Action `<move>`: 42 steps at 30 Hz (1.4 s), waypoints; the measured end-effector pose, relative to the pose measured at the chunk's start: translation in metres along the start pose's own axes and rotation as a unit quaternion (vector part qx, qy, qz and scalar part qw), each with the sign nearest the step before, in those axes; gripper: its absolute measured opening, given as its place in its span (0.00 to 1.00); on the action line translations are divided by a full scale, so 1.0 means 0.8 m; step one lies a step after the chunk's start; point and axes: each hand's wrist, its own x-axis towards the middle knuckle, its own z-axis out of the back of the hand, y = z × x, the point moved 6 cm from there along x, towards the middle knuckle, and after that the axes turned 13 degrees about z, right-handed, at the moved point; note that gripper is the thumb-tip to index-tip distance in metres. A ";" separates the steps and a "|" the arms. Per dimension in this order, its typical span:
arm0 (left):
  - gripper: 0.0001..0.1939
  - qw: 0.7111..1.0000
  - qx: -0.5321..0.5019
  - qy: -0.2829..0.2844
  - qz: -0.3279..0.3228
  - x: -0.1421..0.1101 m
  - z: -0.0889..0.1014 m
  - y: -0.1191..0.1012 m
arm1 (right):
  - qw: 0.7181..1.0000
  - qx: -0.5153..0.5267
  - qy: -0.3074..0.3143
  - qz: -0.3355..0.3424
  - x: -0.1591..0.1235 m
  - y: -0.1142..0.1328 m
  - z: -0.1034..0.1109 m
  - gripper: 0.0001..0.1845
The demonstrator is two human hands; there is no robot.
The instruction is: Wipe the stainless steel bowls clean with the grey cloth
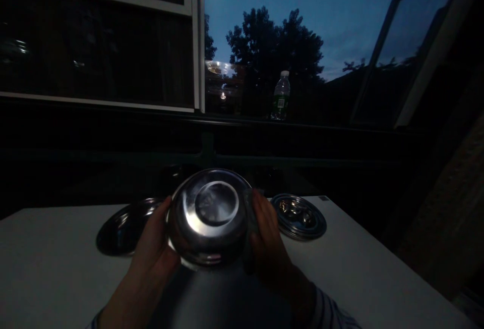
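Between my hands, above the white table [56, 263], is a shiny metal bowl [216, 203] with its round base turned toward me. My left hand [155, 248] grips its left edge, thumb along the side. On the other side, my right hand [268, 233] presses a dark greyish cloth [249, 218] against the bowl's wall, fingers bent over it. The cloth's lower part is lost in shadow. Behind my left hand lies a wide metal dish [123, 228], partly covered by that hand. Several stacked metal plates [298, 216] sit beyond my right hand.
A plastic bottle with a green label [281, 97] stands on the window ledge [242, 123]. The window's right pane [401, 51] is swung open. The table's right edge [393, 258] runs toward me, and the room around is very dark.
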 end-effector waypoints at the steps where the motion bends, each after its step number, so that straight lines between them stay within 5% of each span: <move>1: 0.09 1.000 0.001 0.000 0.003 0.000 -0.001 0.002 | 1.000 0.001 0.006 -0.008 -0.001 -0.004 0.001 0.28; 5: 0.08 1.000 -0.001 -0.002 0.015 0.001 -0.003 0.008 | 0.999 -0.013 0.011 -0.031 -0.001 -0.011 0.004 0.29; 10: 0.10 0.999 -0.023 -0.025 0.008 -0.003 -0.003 0.006 | 0.992 -0.073 0.027 0.100 -0.003 0.022 -0.008 0.33; 14: 0.11 1.000 -0.024 0.006 0.013 -0.007 -0.010 0.008 | 0.974 -0.118 0.034 0.190 -0.008 0.040 -0.015 0.27; 22: 0.11 0.999 -0.011 0.032 0.038 -0.003 -0.016 0.024 | 0.946 -0.151 0.048 0.283 -0.007 0.059 -0.017 0.18; 30: 0.10 0.999 -0.028 0.016 0.023 -0.008 -0.016 0.033 | 0.931 -0.166 0.092 0.311 -0.002 0.077 -0.026 0.19; 36: 0.11 0.999 0.009 0.033 0.031 -0.005 -0.014 0.042 | 0.939 -0.161 0.070 0.295 0.002 0.084 -0.029 0.18; 42: 0.12 0.998 0.035 -0.008 0.044 -0.017 -0.014 0.049 | 0.945 -0.137 0.084 0.284 0.004 0.083 -0.028 0.20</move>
